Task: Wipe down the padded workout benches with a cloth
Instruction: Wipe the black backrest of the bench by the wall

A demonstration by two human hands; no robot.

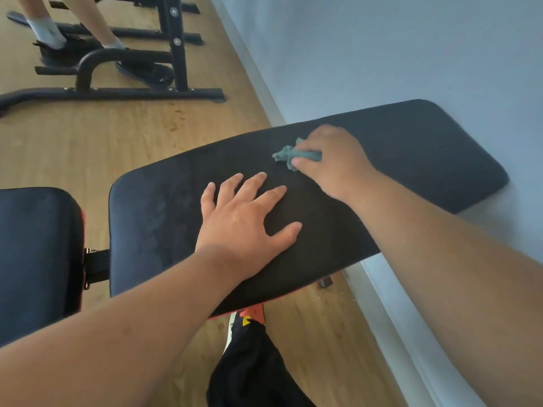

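Note:
A long black padded bench back [411, 148] stretches from the centre toward the wall on the right. Its left part shows damp streaks. My right hand [332, 160] presses a crumpled teal cloth [289, 155] onto the pad near its middle, and most of the cloth is hidden under the fingers. My left hand [244, 218] lies flat on the pad with fingers spread, just in front and to the left of the cloth, holding nothing. A second black pad, the seat [35, 248], sits at the left, joined by a metal bracket.
A pale blue wall [382, 54] with a white baseboard runs along the right, touching the bench's far end. On the wooden floor at top left stands a black exercise frame [176, 54] with another person's feet on it. My leg and shoe [249, 333] are below the bench.

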